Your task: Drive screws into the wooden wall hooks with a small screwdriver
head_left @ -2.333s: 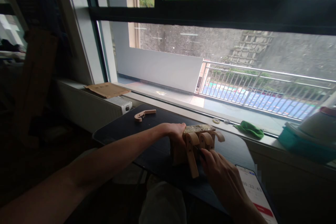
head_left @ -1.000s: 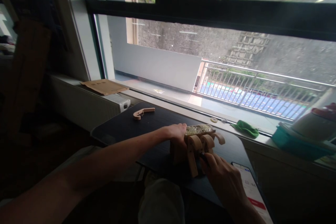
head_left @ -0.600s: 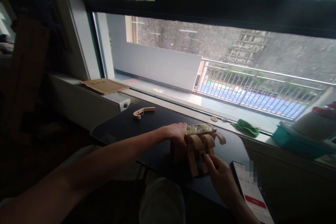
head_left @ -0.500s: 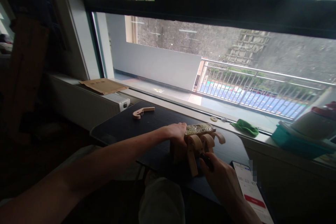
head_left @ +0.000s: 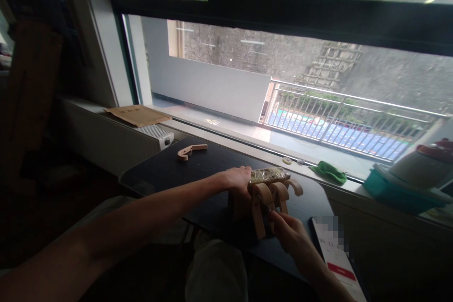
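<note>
A small wooden model (head_left: 271, 193) with several curved arm pieces stands on a dark table (head_left: 184, 174). My left hand (head_left: 238, 184) wraps round its left side and holds it steady. My right hand (head_left: 288, 232) is at the model's near side with fingers pinched together by a hanging wooden arm piece; whatever they pinch is too small to make out. One loose curved wooden piece (head_left: 191, 150) lies at the table's far left.
A phone (head_left: 334, 257) with a lit screen lies on the table at the right. On the window sill are a green cloth (head_left: 329, 172), a teal container (head_left: 399, 193), a cardboard sheet (head_left: 138, 115) and a white heater (head_left: 155, 134). My knee (head_left: 215, 271) is below the table edge.
My right hand has shifted slightly back and forth at the model's near side, its fingers staying pinched there. My left hand keeps its hold. The view has drifted a little.
</note>
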Demonstrator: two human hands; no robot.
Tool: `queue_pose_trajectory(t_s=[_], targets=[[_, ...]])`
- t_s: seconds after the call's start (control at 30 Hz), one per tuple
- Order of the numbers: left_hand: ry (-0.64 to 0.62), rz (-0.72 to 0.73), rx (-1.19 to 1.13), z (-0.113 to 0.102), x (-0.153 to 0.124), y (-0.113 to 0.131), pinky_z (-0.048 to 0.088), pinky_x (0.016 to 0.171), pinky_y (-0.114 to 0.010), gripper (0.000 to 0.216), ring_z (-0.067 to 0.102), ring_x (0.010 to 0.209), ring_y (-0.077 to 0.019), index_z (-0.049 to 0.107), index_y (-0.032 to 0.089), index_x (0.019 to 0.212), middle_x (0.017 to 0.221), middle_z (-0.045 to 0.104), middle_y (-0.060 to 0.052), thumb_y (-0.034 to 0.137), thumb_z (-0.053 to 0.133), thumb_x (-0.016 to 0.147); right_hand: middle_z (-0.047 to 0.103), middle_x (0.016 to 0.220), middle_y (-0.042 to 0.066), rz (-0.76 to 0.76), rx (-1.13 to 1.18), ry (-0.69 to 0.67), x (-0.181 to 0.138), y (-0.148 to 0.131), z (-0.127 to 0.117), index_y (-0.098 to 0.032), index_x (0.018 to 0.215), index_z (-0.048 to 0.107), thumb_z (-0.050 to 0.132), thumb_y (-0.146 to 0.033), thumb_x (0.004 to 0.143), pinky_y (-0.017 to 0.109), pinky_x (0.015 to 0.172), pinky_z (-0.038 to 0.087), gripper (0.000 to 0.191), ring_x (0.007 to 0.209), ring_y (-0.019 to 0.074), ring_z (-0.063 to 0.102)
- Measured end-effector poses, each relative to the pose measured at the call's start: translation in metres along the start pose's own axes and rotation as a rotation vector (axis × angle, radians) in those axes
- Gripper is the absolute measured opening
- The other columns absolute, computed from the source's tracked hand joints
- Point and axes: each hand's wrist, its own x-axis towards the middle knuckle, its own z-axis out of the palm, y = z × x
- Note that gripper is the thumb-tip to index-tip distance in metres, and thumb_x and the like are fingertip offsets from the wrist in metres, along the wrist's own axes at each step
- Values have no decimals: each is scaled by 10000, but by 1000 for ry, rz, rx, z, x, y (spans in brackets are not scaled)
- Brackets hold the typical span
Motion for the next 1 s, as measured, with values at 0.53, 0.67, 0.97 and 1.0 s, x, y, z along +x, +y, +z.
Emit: queue_pose_trajectory(t_s=[0.53,0.67,0.97,1.0], targets=[[21,7,1,3,2,-2,471,898,-367,815,553,1084,-322,420,153,1170,1228,517,-164,475,723,486,470,447,-18,23,-70,-27,3,-11,1,-170,705,626,326,-524,871,242,398,270,493,391,124,417],[16,16,-3,1,-1,0,481,891,-365,825,551,1085,-320,422,139,1174,1209,530,-167,507,713,495,514,495,0,-47,-208,19,1,-13,0,-183,689,608,336,-499,885,247,439,293,461,456,143,489],[5,-1,9,1,-3,1,486,882,-371,790,562,1074,-321,421,142,1168,1230,513,-165,441,708,496,641,669,62,-273,-811,158,-6,-34,10,-169,816,603,359,-163,863,258,481,274,249,542,171,583],[9,6,11,2,-3,1,485,883,-374,788,562,1075,-322,420,142,1168,1229,514,-165,443,707,500,621,643,54,-237,-686,141,-3,-32,9,-172,779,603,366,-224,873,255,485,282,261,540,163,566]])
